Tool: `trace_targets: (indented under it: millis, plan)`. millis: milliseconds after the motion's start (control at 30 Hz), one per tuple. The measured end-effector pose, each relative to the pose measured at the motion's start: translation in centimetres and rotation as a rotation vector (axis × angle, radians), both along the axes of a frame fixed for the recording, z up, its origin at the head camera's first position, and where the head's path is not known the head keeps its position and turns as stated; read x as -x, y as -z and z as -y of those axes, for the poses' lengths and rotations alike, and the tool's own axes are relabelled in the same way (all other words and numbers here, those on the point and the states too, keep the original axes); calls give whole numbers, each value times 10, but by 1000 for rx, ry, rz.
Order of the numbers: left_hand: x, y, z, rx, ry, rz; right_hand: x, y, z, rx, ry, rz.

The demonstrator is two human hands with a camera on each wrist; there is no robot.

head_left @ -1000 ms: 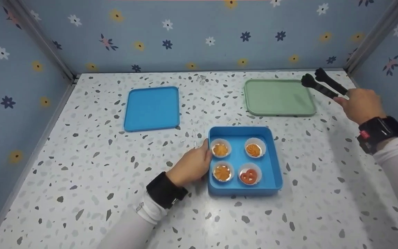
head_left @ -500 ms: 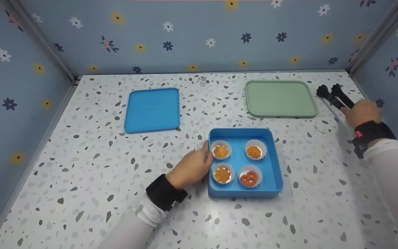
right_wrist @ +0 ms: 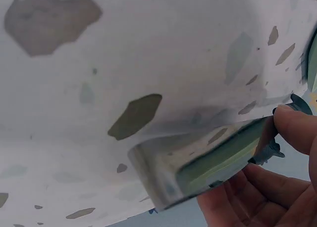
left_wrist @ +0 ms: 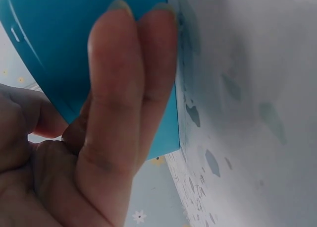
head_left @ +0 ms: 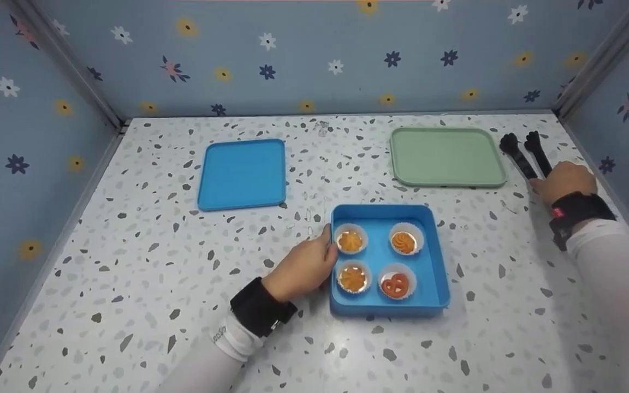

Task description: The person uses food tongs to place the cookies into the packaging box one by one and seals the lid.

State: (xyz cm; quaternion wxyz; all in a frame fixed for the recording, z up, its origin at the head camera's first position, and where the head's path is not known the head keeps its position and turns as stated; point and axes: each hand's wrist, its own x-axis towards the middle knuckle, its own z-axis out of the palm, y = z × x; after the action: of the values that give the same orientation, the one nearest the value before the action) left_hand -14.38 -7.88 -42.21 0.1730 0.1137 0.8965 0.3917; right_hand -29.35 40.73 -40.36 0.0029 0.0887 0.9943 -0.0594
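A square blue box (head_left: 434, 267) stands on the speckled table with several white paper cups inside. Most cups contain orange swirl-shaped pieces (head_left: 404, 242); the front right one has a reddish pretzel-shaped piece (head_left: 395, 285). My left hand (head_left: 303, 270) holds the box's left wall, thumb at the rim and fingers along the outside, as the left wrist view also shows. At the far right, my right hand (head_left: 564, 183) grips black-tipped tongs (head_left: 521, 162), whose two arms spread apart right at the table. Their shiny metal bend (right_wrist: 163, 180) shows in the right wrist view.
A green tray (head_left: 448, 157) lies at the back right, just left of the tongs' tips. A flat blue square lid (head_left: 243, 173) is at the back left. Flowered panels (head_left: 298, 54) enclose the table at the back and both sides.
My right hand has brought the tongs down and right, from over the green tray's right edge to the table beside it, and their tips have spread. My left hand stays on the box.
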Motion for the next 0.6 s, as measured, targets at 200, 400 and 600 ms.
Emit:
trace_targets:
  millis: [200, 400, 600]
  plan:
    - [0, -1, 0, 24, 17, -44, 1, 2, 3, 37, 6, 13]
    - [-1, -1, 0, 18, 12, -25, 5, 5, 2, 50, 3, 14]
    - [0, -1, 0, 20, 5, -14, 7, 8, 2, 39, -5, -1]
